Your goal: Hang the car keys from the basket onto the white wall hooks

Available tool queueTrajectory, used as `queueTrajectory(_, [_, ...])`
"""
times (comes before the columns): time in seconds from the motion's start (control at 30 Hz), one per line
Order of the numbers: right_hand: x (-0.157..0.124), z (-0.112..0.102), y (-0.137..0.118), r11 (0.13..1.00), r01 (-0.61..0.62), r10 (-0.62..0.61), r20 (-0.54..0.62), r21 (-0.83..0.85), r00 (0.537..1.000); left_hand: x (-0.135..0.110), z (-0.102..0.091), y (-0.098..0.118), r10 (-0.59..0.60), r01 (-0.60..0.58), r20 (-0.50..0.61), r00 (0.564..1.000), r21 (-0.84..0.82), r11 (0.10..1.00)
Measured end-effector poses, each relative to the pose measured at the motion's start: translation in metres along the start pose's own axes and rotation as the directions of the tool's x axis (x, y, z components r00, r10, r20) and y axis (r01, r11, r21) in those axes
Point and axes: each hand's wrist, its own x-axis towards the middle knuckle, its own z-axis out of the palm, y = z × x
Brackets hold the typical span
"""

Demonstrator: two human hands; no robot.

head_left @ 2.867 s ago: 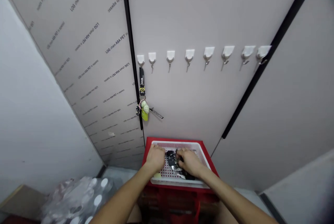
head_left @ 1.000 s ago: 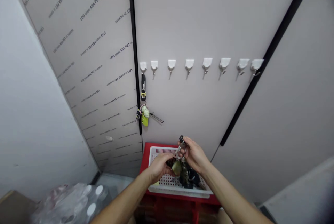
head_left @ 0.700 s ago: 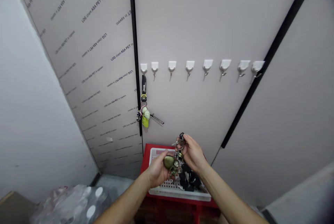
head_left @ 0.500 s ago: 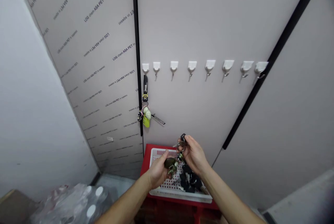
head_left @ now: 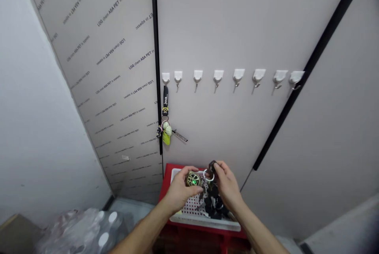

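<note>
At six o'clock, the left hand [head_left: 180, 191] closes around a round brass key fob [head_left: 193, 179] above a white plastic basket [head_left: 204, 223]; just beside it, the right hand [head_left: 227, 191] pinches a silver key ring [head_left: 209, 176].

Round brass fob [head_left: 193, 179], green centre; steel ring [head_left: 209, 176] beside; black fobs [head_left: 213, 202] dangling.

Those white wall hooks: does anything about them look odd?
Slightly: the black strap keyring hangs from the leftmost white hook, while the other seven hooks are bare, so the whole row looks lopsided.
</note>
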Motion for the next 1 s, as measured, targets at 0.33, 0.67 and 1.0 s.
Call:
queueTrajectory(0.33, [-0.033,0.006,-0.007,0.983,0.088,-0.045,0.258,-0.158,0.965,-0.011,0.012,0.010,0.139,-0.136,0.017,0.990,0.356,0.925])
queueTrajectory(0.67, [-0.035,0.008,-0.012,0.992,0.033,-0.015,0.144,-0.122,0.989,-0.014,0.009,0.007,0.205,-0.199,-0.003,0.979,0.221,0.955])
queueTrajectory(1.0, [-0.040,0.015,-0.018,0.989,-0.103,0.078,0.224,0.104,0.971,-0.024,0.016,0.027,0.272,-0.266,0.013,0.962,0.255,0.930])
